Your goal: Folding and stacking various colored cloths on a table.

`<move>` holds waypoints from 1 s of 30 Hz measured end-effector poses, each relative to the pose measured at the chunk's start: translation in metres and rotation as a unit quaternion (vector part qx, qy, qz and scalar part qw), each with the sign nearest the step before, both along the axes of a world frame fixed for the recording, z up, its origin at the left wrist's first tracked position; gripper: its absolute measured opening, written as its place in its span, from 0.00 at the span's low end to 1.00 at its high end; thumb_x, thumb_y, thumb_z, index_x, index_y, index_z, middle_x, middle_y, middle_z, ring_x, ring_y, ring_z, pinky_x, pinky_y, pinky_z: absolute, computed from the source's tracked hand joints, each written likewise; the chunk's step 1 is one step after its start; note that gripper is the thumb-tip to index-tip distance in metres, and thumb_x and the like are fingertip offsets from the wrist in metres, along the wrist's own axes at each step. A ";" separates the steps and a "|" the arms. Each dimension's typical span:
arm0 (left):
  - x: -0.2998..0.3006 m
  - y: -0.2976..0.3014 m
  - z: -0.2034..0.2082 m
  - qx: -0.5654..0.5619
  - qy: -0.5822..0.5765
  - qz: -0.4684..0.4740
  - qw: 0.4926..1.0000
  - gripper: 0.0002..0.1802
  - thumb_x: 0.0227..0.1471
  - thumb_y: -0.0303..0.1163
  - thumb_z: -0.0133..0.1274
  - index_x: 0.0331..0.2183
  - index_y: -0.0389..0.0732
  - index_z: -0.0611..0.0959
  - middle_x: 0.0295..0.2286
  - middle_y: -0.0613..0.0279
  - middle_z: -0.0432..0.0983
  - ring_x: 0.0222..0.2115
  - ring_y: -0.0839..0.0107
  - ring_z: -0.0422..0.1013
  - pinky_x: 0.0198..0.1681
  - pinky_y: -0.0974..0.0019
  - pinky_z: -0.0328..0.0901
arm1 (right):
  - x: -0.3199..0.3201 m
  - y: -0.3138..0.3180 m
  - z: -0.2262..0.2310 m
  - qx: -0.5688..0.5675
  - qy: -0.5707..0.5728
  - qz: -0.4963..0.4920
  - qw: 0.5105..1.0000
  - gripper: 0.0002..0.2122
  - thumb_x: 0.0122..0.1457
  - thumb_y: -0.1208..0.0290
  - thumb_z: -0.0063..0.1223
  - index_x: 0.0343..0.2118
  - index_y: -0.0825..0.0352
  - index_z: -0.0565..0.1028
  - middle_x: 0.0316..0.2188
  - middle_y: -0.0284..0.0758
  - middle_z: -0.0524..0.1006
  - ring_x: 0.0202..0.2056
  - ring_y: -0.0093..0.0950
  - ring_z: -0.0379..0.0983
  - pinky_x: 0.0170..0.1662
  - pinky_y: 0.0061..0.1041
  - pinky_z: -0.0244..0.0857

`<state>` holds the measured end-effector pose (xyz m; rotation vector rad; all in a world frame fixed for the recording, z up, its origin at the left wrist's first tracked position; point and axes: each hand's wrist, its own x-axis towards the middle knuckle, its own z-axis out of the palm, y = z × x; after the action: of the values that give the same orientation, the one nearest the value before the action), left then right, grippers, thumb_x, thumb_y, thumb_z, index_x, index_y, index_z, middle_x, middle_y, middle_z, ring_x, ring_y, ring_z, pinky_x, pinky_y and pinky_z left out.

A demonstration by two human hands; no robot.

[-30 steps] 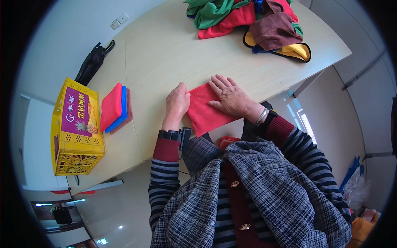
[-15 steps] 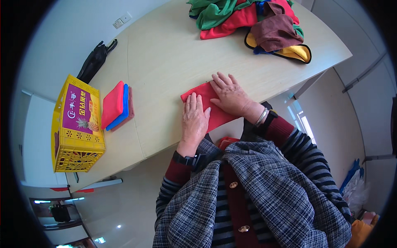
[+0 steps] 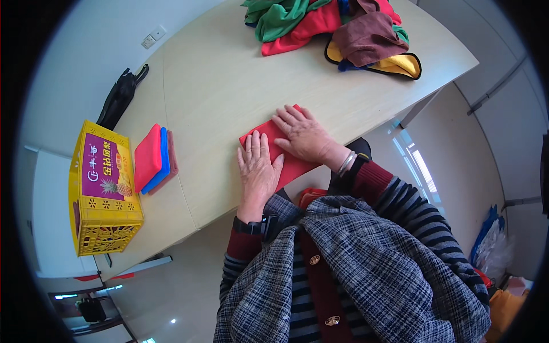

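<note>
A folded red cloth (image 3: 293,168) lies at the near edge of the table, between and beneath my two hands. My left hand (image 3: 258,170) rests flat on its left side, fingers straight and pointing away from me. Across its right side lies my right hand (image 3: 305,137), palm down, with the fingers extended toward the far left. Neither hand grips anything. Off to the left, a small stack of folded cloths has a red one (image 3: 148,159) on top, a blue one (image 3: 162,166) under it and a brown one (image 3: 173,155) at the bottom.
A yellow plastic crate (image 3: 108,235) with a purple panel stands at the table's left end. Behind it lies a black folded umbrella-like item (image 3: 119,97). A loose heap of green, red, brown and yellow cloths (image 3: 372,40) covers part of the far side. The table (image 3: 211,86) has a curved edge.
The whole view has shifted slightly, so table items appear a little farther left. Both hands stay flat on the red cloth, with little visible movement.
</note>
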<state>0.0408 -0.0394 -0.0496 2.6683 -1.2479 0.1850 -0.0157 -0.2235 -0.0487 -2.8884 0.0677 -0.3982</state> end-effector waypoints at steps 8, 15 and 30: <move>-0.001 0.000 0.007 -0.009 -0.005 0.001 1.000 0.38 0.64 0.50 0.45 0.65 0.34 0.61 0.66 0.47 0.53 0.68 0.53 0.47 0.70 0.45 0.40 | -0.006 -0.031 -0.002 0.027 0.007 -0.067 0.997 0.30 0.68 0.50 0.39 0.66 0.66 0.61 0.68 0.43 0.59 0.71 0.40 0.48 0.71 0.43 0.41; -0.017 0.001 0.017 -0.047 -0.005 0.008 0.999 0.38 0.63 0.48 0.47 0.65 0.33 0.62 0.66 0.46 0.55 0.68 0.52 0.49 0.70 0.45 0.41 | -0.023 -0.003 0.020 0.079 -0.017 -0.044 0.996 0.29 0.69 0.51 0.38 0.65 0.67 0.62 0.68 0.44 0.59 0.70 0.41 0.51 0.71 0.44 0.42; 0.006 -0.020 -0.007 -0.072 -0.016 -0.057 0.996 0.35 0.65 0.48 0.42 0.65 0.36 0.63 0.66 0.46 0.54 0.67 0.51 0.51 0.69 0.47 0.44 | 0.016 -0.002 0.005 0.115 -0.013 0.066 0.991 0.28 0.70 0.50 0.38 0.64 0.67 0.65 0.65 0.45 0.64 0.69 0.43 0.52 0.70 0.41 0.45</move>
<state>0.0465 -0.0594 -0.0566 2.4749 -1.3375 0.2904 0.0002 -0.2257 -0.0435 -2.6418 -0.0760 -0.3777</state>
